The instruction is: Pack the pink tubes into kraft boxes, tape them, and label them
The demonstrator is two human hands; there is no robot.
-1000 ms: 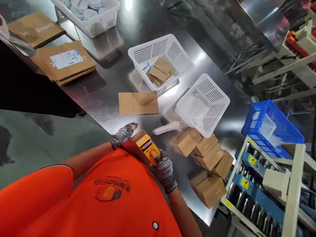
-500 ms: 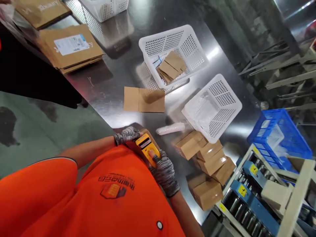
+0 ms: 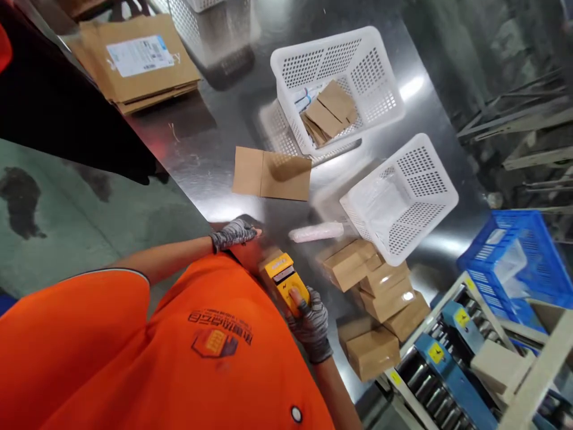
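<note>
While the right hand [image 3: 308,322] is gripping the yellow tool [image 3: 287,282], its thumb [image 3: 295,294] is lying across the front, probably for steadiness. What looks like a brown box [image 3: 267,266] is sitting under the tool, perhaps serving as backing. The left hand [image 3: 236,233] is hovering apart from the tool; whether it is holding anything, I cannot tell. Flat cardboard [image 3: 273,173] is resting on the table [image 3: 210,194], seemingly for easy reach.

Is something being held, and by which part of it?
The right hand grips the yellow device by its lower end, thumb on its face; the left hand appears to hold nothing.
</note>
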